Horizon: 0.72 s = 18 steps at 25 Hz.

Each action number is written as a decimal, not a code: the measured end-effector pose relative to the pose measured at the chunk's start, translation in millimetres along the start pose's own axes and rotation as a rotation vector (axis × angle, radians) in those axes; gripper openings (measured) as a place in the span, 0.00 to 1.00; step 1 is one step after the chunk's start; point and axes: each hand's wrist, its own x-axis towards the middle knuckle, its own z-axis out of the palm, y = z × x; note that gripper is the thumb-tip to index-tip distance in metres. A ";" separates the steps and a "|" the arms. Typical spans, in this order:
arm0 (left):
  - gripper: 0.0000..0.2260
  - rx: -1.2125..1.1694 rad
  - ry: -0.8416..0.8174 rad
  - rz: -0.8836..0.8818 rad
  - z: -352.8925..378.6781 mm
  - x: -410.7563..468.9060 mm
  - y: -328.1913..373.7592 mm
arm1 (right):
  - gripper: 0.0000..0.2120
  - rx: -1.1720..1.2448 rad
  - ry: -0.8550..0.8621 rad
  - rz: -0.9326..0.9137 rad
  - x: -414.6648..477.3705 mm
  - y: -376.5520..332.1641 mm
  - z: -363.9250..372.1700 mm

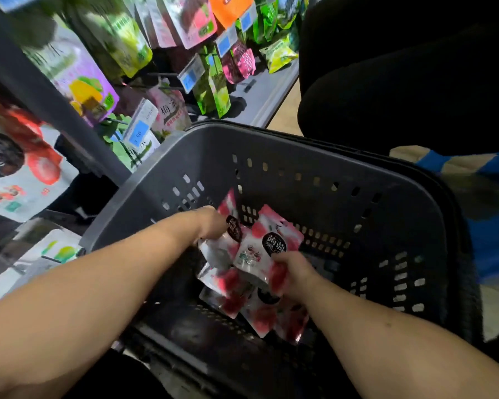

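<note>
Both hands are inside a dark grey plastic shopping basket (300, 156) with slotted walls. The left hand (212, 224) has its fingers curled around the edge of a pink and white plastic snack pouch (230, 250), which stands almost upright in front of the hand. The right hand (293, 267) pinches the lower corner of a second pink and white pouch (257, 251), which lies just left of and above this hand and touches the first one. Each pouch carries a black oval label with white Chinese characters, but they are too blurred to read. More pouches of the same kind (234, 302) lie on the basket floor under the two hands. On the shelf behind, a pale pink hanging pouch (170, 110) shows the characters 梅冻. Beside it, a white price tag with a blue field (139, 133) shows "00".
</note>
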 end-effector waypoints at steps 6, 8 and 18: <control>0.14 -0.950 -0.050 0.144 -8.7 -61.9 -24.1 | 0.22 0.053 -0.290 -0.039 -60.3 -15.8 35.5; 0.20 -1.057 -0.085 0.157 -9.0 -80.3 -23.8 | 0.25 -0.004 -0.297 -0.082 -68.4 -20.6 42.6; 0.17 -1.013 -0.006 0.213 -2.1 -108.4 -33.0 | 0.43 -0.276 -0.540 -0.218 -91.1 -24.9 70.0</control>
